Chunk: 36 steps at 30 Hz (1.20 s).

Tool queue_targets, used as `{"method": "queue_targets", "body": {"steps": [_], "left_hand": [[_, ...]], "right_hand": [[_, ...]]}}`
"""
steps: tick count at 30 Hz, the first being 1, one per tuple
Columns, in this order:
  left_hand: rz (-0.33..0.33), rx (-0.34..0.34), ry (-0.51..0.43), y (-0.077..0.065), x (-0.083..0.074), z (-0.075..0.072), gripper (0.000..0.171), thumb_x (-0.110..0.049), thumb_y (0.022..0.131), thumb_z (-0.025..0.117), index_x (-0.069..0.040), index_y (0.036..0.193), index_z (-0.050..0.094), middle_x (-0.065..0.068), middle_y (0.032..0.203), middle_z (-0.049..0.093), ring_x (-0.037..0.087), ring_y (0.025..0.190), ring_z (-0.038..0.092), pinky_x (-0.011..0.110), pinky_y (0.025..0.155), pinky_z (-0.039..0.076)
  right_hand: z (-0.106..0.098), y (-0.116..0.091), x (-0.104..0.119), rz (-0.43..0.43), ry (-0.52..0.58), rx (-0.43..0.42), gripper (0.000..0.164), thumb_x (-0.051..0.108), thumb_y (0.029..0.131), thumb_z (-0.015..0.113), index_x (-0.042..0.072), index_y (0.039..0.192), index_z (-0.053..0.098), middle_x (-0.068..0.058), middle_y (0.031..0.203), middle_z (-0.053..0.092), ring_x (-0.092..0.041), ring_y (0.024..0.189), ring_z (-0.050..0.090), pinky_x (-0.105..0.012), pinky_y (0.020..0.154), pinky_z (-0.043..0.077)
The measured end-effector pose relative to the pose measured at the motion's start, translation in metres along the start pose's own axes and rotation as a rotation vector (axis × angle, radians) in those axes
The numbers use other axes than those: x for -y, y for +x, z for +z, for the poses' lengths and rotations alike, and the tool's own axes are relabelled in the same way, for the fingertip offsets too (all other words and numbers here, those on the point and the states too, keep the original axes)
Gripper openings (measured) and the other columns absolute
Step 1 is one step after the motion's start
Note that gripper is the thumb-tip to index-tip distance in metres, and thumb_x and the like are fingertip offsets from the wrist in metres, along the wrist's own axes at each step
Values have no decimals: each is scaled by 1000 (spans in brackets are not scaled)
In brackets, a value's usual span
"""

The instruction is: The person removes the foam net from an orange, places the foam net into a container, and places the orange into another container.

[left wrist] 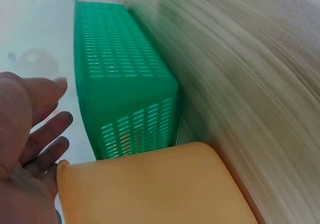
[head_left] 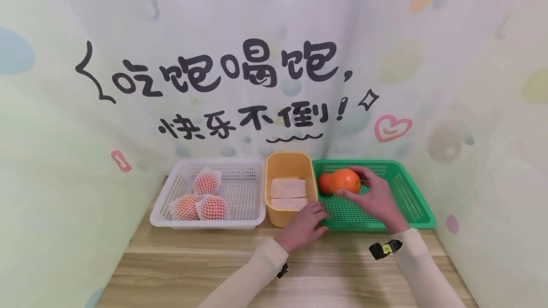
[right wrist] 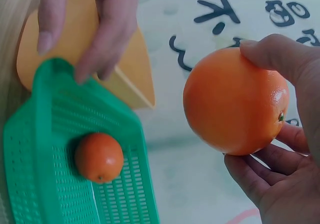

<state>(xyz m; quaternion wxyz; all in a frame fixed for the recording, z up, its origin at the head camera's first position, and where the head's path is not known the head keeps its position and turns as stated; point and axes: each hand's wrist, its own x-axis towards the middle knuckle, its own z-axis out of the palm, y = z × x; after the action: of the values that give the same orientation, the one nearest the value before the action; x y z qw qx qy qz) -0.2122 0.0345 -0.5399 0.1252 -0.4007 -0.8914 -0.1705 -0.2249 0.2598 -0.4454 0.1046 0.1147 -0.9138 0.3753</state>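
My right hand grips an orange between thumb and fingers, raised over the green basket. In the right wrist view the held orange shows its small green stem spot. A second orange lies in the basket. My left hand is at the front, where the yellow bin meets the green basket, its fingers loosely bent and holding nothing. The left wrist view has those fingertips right at the bin's rim. Pale foam nets lie flat inside the bin.
A white basket stands to the left of the bin, holding three orange-red fruits in white foam nets. All the containers sit in a row on a wood-grain table, against a printed curtain that also closes off both sides.
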Motion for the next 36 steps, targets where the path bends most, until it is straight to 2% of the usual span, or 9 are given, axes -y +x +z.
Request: {"method": "queue_targets", "body": {"steps": [7, 13, 20, 23, 28, 36], "left_hand": [[62, -32, 74, -1, 0, 1, 20, -20, 92, 77, -19, 112, 76, -8, 113, 71, 11, 121, 59, 19, 109, 46], [104, 9, 163, 0, -3, 5, 21, -22, 93, 75, -21, 114, 76, -9, 115, 71, 8, 118, 59, 17, 108, 46], [76, 54, 130, 3, -8, 14, 26, -19, 96, 72, -21, 122, 75, -8, 117, 69, 6, 112, 60, 12, 98, 49], [71, 39, 130, 4, -8, 19, 26, -18, 96, 72, -21, 122, 75, -9, 116, 69, 6, 111, 61, 13, 99, 49], [54, -4, 65, 4, -6, 23, 24, -11, 94, 73, -19, 116, 76, -9, 112, 70, 6, 109, 63, 14, 99, 50], [34, -47, 45, 4, -11, 24, 30, -3, 86, 76, -20, 111, 77, -9, 109, 71, 8, 106, 63, 15, 97, 50]], "right_hand": [[-8, 18, -15, 96, -23, 44, 81, 58, 83, 79, 14, 145, 53, -12, 133, 64, -32, 115, 61, -43, 86, 57], [-10, 34, -29, 136, -31, 79, 83, 60, 83, 78, 13, 146, 51, -14, 136, 62, -33, 118, 59, -43, 86, 57], [-10, 53, -43, 160, -40, 152, 83, 55, 87, 77, 8, 149, 46, -20, 137, 60, -37, 117, 58, -48, 88, 59], [-8, 61, -50, 165, -53, 172, 81, 53, 89, 76, 6, 148, 46, -20, 135, 61, -36, 112, 59, -45, 86, 59], [-2, 72, -60, 187, -59, 188, 79, 52, 90, 75, 3, 146, 47, -22, 131, 61, -35, 108, 60, -39, 82, 57], [10, 78, -92, 226, -75, 213, 75, 41, 94, 73, -6, 145, 46, -30, 135, 58, -40, 108, 60, -48, 84, 58]]}}
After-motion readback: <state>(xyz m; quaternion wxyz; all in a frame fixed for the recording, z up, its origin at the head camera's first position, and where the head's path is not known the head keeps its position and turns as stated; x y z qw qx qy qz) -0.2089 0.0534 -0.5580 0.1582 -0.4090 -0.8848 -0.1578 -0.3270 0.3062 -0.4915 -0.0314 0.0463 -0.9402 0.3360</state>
